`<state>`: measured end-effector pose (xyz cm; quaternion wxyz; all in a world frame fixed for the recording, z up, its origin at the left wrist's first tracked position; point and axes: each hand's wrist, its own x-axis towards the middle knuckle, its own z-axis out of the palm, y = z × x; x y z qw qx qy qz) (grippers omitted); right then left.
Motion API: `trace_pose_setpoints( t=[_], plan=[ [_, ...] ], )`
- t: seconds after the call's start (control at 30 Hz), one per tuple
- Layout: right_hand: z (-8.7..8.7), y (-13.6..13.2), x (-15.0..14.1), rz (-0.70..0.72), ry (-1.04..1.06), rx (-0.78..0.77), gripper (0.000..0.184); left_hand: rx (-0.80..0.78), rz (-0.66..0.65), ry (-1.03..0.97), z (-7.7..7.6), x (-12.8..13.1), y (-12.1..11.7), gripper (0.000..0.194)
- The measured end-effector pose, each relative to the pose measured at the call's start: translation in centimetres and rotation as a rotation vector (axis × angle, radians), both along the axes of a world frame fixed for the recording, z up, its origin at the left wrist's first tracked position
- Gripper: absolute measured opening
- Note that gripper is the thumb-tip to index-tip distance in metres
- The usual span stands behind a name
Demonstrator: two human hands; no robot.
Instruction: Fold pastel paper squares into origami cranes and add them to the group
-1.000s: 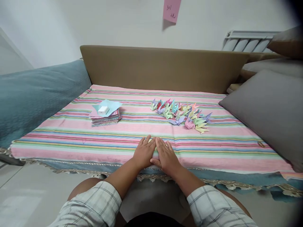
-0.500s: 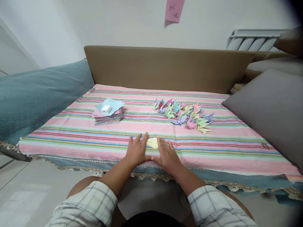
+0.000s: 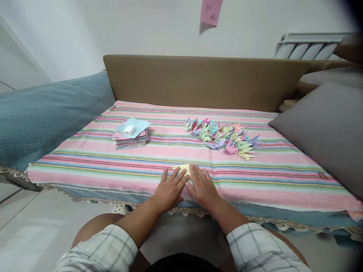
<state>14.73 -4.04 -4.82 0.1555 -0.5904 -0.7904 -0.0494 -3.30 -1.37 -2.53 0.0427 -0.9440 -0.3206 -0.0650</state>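
Note:
A small folded piece of pale yellow paper (image 3: 185, 167) lies flat near the front of the striped cloth (image 3: 93, 170). My left hand (image 3: 170, 189) rests over its lower left part, palm down, with the fingers spread. On its right end lies my right hand (image 3: 202, 187), also flat, with fingers stretched out. Both hands hide part of the paper. Beyond them to the right sits a cluster of several paper cranes (image 3: 217, 144) in many colours. At the left stands a stack of coloured paper (image 3: 132, 142) with a small white box (image 3: 129, 130) on top.
The cloth covers a sofa seat with a brown backrest (image 3: 198, 81). A blue-covered armrest (image 3: 56, 113) bounds the left, and a grey cushion (image 3: 326, 128) the right. A small brown object (image 3: 322, 175) lies near the cushion. A pink note (image 3: 211, 12) hangs on the wall.
My left hand moved left off the yellow paper, uncovering it, then came back over its lower left part. My right hand stays on the right end. The view has shifted slightly.

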Motion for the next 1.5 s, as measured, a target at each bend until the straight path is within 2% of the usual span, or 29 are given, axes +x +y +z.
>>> trace_pose_setpoints(
  t=[0.2,0.43,0.73,0.87,1.0,1.03,1.1,1.2,1.3,1.43,1.5],
  plan=[
    [-0.4,-0.2,0.5,0.060,-0.045,0.031,0.073,-0.075,0.069,-0.039,-0.1,-0.3,0.2,0.072],
    [-0.4,-0.8,1.8,0.039,-0.046,-0.007,0.070,-0.105,0.099,-0.058,0.2,-0.5,0.2,0.068],
    [-0.1,-1.8,3.9,-0.056,-0.058,-0.104,0.067,-0.106,0.124,-0.051,0.4,-0.5,0.4,0.067],
    [0.3,-1.8,3.9,-0.134,-0.057,-0.047,0.066,-0.094,0.128,-0.050,0.5,-0.4,0.4,0.067],
    [1.7,-1.6,4.2,-0.245,-0.005,0.130,0.057,-0.092,0.124,-0.051,0.6,-0.4,0.3,0.069],
    [2.1,-1.5,4.2,-0.225,0.009,0.178,0.053,-0.091,0.122,-0.053,0.6,-0.4,0.2,0.070],
    [2.6,-1.2,3.9,-0.091,0.017,0.238,0.044,-0.091,0.122,-0.058,0.5,-0.3,0.1,0.071],
    [2.4,-0.7,3.1,0.096,0.002,0.224,0.036,-0.088,0.125,-0.070,0.5,-0.3,0.0,0.070],
    [1.6,-0.1,2.8,0.122,0.004,0.149,0.035,-0.079,0.117,-0.115,0.6,-0.3,0.2,0.064],
    [1.2,0.6,3.1,0.122,0.033,0.121,0.030,-0.014,0.123,-0.252,1.4,0.0,1.8,0.032],
    [1.4,0.9,3.3,0.129,0.050,0.126,0.028,0.019,0.102,-0.293,1.7,0.5,2.9,0.023]
  ],
)
